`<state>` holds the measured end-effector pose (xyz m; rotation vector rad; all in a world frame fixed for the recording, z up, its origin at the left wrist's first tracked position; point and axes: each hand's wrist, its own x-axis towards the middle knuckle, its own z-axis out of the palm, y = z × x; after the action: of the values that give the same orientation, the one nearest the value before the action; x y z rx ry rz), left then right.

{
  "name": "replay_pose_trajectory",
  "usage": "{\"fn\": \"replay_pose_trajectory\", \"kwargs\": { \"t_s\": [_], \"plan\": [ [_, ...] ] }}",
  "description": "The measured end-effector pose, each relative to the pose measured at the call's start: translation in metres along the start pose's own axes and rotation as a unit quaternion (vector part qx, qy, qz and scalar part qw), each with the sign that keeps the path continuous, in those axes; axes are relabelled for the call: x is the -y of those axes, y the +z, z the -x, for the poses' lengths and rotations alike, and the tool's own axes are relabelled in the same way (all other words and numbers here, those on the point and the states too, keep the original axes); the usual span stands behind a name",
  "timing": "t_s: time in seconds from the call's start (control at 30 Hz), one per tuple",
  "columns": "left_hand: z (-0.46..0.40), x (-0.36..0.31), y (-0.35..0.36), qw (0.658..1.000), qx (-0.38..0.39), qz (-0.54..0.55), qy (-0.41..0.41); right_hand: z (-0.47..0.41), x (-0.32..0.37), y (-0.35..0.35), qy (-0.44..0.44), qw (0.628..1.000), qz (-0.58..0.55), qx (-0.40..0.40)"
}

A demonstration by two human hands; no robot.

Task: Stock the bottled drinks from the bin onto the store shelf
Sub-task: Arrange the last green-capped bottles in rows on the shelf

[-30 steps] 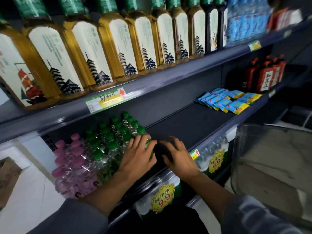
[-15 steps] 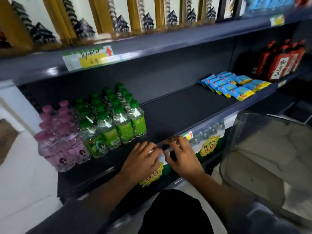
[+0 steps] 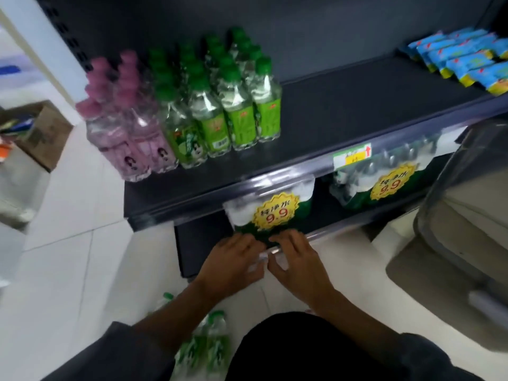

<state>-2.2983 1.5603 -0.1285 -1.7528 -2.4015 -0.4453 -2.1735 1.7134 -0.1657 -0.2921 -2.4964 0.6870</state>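
Two hands are hanging low in front of the shelf (image 3: 316, 125), below its front edge. The left hand (image 3: 233, 266) and the right hand (image 3: 298, 266) are lying side by side, fingers spread and pointing toward the lower tier. Between them a small pale thing (image 3: 259, 261) is showing, but blur is hiding what it is, and it is not possible to tell if either hand is holding it or if the fingers are only lying loose.

On the shelf, at its left end, the bottles are standing in rows. The green bottles (image 3: 236, 105) are forming four rows; four labels are showing in front, and the caps behind are blurring together, so the full count is not clear. Left of them the pink bottles (image 3: 129, 133) are making two rows, about three caps in each. At the right end of the shelf blue packets (image 3: 464, 60) are lying, at least five, and the frame is cutting some off.

Under the shelf two packs with yellow tags (image 3: 277, 211) reading 9.9 are standing.

Right of the shelf the clear bin (image 3: 450, 215) is showing only in part. Below the shelf, on the floor near the person's sleeve, more green bottles (image 3: 211, 342) are lying, about three, half hidden.
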Motion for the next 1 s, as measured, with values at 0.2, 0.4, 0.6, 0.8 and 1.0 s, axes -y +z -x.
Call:
{"fn": "replay_pose_trajectory", "kwargs": {
  "t_s": [0.2,0.4,0.6,0.8,1.0],
  "plan": [
    [0.085,0.015,0.015,0.983,0.093,-0.048,-0.15,0.033,0.033,0.037,0.035,0.997,-0.005,0.068],
    [0.158,0.019,0.026,0.955,0.138,-0.07,-0.254,0.065,0.062,0.069,0.082,0.982,0.008,0.172],
    [0.212,0.02,0.043,0.923,0.196,-0.077,-0.321,0.086,0.071,0.088,0.128,0.952,-0.016,0.277],
    [0.237,0.02,0.061,0.91,0.222,-0.061,-0.344,0.101,0.084,0.109,0.159,0.924,-0.012,0.348],
    [0.233,0.041,0.073,0.908,0.216,-0.054,-0.354,0.126,0.102,0.154,0.171,0.892,-0.043,0.415]
  ]
}}
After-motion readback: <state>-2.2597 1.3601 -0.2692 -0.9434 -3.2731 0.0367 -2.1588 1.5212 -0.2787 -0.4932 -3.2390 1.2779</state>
